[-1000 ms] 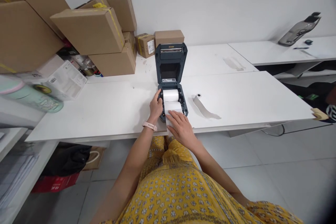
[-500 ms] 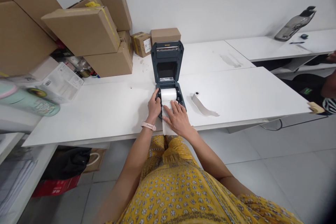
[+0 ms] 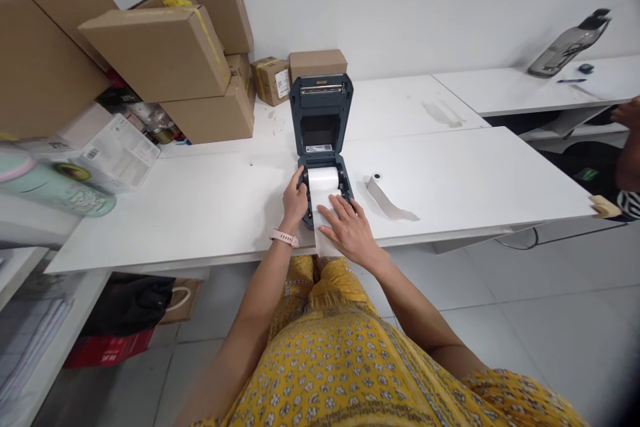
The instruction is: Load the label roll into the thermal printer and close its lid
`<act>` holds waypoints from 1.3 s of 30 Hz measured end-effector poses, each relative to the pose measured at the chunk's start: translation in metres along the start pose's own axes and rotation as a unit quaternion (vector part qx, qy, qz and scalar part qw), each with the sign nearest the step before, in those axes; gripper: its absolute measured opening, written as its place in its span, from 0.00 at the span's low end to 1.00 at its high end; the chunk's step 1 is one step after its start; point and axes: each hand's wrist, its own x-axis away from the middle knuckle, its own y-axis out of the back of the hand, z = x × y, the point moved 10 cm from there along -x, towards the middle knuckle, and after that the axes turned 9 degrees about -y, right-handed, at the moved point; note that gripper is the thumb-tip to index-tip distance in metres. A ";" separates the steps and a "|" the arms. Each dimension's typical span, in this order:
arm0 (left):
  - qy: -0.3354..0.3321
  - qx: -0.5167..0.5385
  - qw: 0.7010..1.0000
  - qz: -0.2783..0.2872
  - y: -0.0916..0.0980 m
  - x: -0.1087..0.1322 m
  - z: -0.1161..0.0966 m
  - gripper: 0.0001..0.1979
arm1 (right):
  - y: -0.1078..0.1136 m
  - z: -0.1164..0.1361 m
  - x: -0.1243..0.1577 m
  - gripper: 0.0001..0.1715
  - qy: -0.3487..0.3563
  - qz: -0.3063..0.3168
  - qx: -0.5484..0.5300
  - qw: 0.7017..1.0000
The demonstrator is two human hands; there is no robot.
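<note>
A dark label printer (image 3: 320, 117) stands with its lid up at the near edge of the white table (image 3: 200, 207). A white paper roll (image 3: 323, 179) lies in its bay, and its loose end runs out over the front. My left hand (image 3: 294, 203) grips the printer's left side with curled fingers. My right hand (image 3: 349, 230) lies flat, fingers spread, on the pulled-out paper at the printer's front.
A small paper roll (image 3: 376, 182) with a trailing strip lies to the right of the printer. Cardboard boxes (image 3: 160, 53) are stacked at the back left, with a white carton (image 3: 113, 153) and a green bottle (image 3: 55, 187). Another person's arm (image 3: 627, 147) shows at the right edge.
My right hand slid up the paper toward the roll, then settled back a little. My left hand stayed on the printer's side. The view shifted slightly.
</note>
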 end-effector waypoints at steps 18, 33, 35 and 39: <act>0.133 0.165 0.977 0.003 -0.013 0.065 0.009 0.43 | 0.009 -0.003 0.001 0.28 0.014 0.019 -0.050 0.998; 0.144 0.206 0.968 -0.002 -0.010 0.092 0.021 0.44 | 0.131 -0.108 -0.265 0.53 -0.032 -0.121 -0.308 0.943; 0.137 0.208 0.968 0.001 -0.010 0.092 0.021 0.44 | 0.128 -0.102 -0.274 0.57 -0.036 -0.080 -0.338 0.937; 0.138 0.208 0.968 0.008 -0.010 0.093 0.022 0.45 | 0.135 -0.085 -0.234 0.57 -0.021 -0.090 -0.379 0.921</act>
